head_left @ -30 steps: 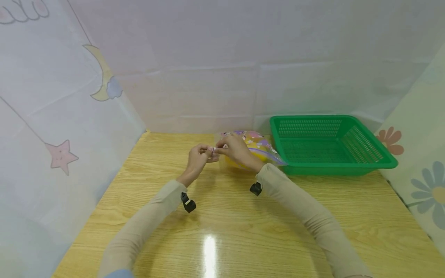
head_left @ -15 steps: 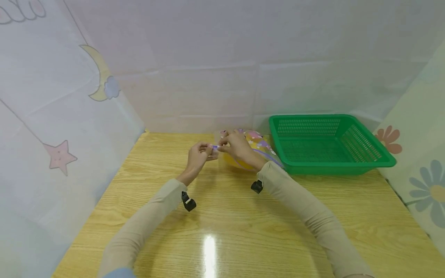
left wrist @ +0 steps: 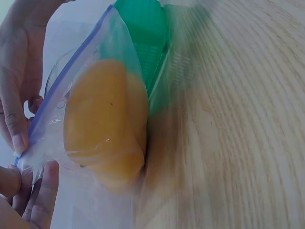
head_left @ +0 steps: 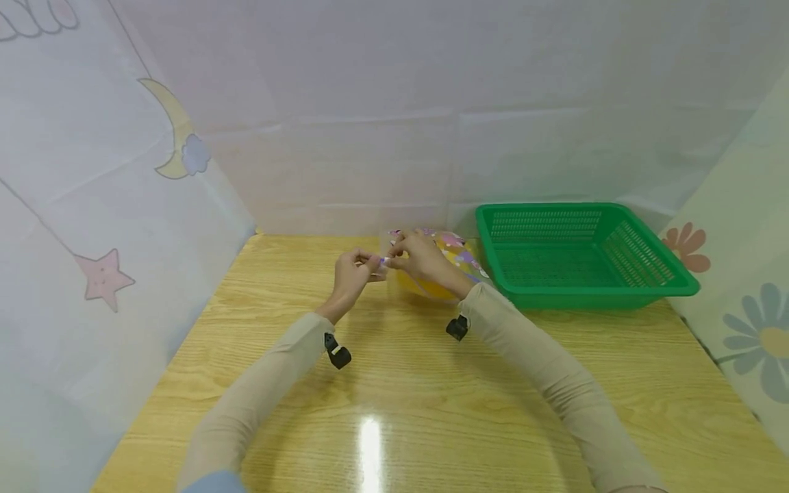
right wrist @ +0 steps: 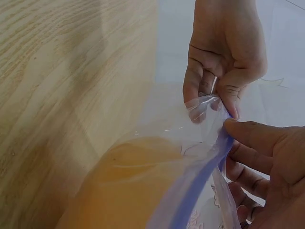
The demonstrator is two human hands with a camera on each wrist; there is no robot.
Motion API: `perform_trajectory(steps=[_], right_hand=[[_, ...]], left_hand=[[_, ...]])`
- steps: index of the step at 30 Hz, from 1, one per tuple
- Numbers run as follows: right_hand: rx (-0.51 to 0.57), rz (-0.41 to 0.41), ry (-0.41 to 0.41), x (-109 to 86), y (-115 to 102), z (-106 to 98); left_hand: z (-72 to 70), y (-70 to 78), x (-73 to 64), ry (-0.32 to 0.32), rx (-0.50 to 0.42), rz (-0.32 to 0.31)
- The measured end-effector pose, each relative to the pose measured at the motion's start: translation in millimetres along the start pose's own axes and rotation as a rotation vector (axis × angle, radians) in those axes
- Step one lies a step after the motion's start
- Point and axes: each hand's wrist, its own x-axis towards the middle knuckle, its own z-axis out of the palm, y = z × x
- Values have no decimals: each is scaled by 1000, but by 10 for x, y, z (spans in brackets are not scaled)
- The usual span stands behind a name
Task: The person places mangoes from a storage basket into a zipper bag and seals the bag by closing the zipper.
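A clear zip bag (head_left: 464,255) with a flower print and a purple closure strip (right wrist: 196,182) lies at the back of the table, left of the basket. Smooth, rounded, orange-yellow things, mango-like in look, fill it (left wrist: 97,114). At the bag's left corner, my left hand (head_left: 351,277) pinches the plastic between thumb and fingers. Right beside it, my right hand (head_left: 425,260) pinches the purple strip, thumb on the near side and fingers behind. A small white piece (left wrist: 17,154) shows at the right fingertips. In the right wrist view both hands meet at the strip's end.
A green plastic basket (head_left: 585,298) with slotted walls stands at the back right, close against the bag's right end. The wooden table (head_left: 419,397) ends at a pale cloth backdrop (head_left: 345,171). Small black cameras (head_left: 337,352) sit on both wrists.
The right hand's fingers have shifted slightly along the strip near the left hand, and its fingers lifted a little. The bag's right end has drawn in somewhat. The left hand keeps its hold.
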Motion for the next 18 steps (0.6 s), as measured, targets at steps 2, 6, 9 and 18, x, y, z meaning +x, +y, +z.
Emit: perform_trajectory(steps=[2,6,9,18], right_hand=[[13,-6,14,8,29,-20],[72,-10,27,15,81,-56],[119,-21,35,2,111,-80],[168,-25,15,-55,202,-153]], left_hand=[[10,13,13,14,-7,1],[-3,23,34,45,-37,-23],[-33,10,45,62,-54,-30],[-92,-15,50,67,-51,-22]])
